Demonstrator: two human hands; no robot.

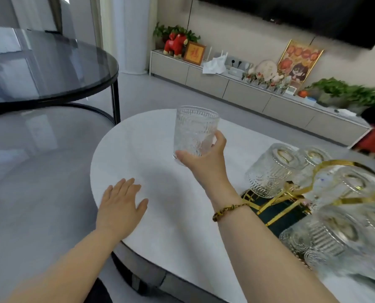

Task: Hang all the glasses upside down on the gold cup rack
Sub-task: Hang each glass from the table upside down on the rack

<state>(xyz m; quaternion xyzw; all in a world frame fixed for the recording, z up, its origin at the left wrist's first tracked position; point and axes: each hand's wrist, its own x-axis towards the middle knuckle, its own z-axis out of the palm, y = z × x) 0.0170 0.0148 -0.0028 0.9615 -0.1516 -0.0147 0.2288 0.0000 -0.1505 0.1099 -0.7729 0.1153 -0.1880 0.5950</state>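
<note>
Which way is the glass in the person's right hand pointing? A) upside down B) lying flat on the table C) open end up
C: the right hand holds the glass by its base above the white table, with the open rim on top.

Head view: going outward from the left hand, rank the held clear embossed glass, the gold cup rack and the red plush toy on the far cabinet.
1. Clear embossed glass: nearest to the left hand, up and right, upright in the right hand.
2. Gold cup rack: farther right on the white table, with glasses hung on it.
3. Red plush toy: farthest, on the cabinet across the room.
</note>
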